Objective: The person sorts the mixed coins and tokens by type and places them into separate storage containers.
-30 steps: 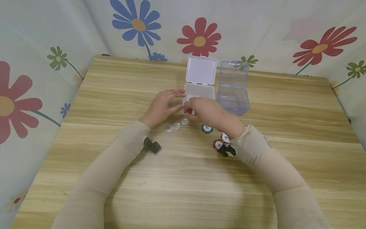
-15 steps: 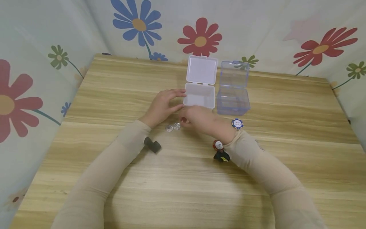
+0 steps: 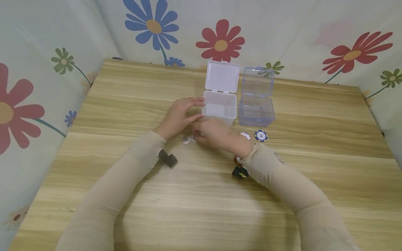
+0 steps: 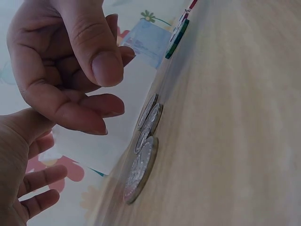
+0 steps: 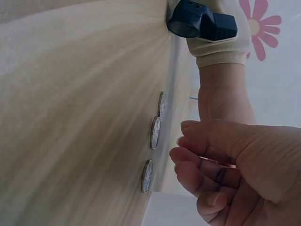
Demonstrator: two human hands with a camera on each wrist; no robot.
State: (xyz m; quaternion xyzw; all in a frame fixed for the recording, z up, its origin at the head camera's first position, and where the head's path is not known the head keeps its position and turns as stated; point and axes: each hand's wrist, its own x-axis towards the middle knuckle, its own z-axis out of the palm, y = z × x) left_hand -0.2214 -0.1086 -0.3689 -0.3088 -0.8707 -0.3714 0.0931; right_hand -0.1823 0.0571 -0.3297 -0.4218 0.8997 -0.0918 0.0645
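My right hand (image 3: 213, 132) hovers just above a short row of silver coins (image 3: 186, 140), in front of the white box. Its fingers are loosely curled with nothing between them, as the right wrist view shows. Three coins, one of them a near coin (image 4: 141, 172), lie flat on the table in the left wrist view; in the head view the hand partly covers the row. My left hand (image 3: 179, 115) rests against the left side of the white plastic box (image 3: 218, 118), fingers extended and touching its rim. The box's hinged lid (image 3: 222, 76) stands up.
A clear bluish box (image 3: 257, 120), lid raised, stands right of the white one. Poker chips lie before it: a blue chip (image 3: 261, 136), a half-hidden white chip (image 3: 245, 135), a red chip (image 3: 237, 160) by my right sleeve. A green chip (image 4: 178, 38) shows in the left wrist view.
My right hand has moved from over the white box's front edge down and left to the coins, uncovering the box's inside and the blue chip. My left hand has stayed put.
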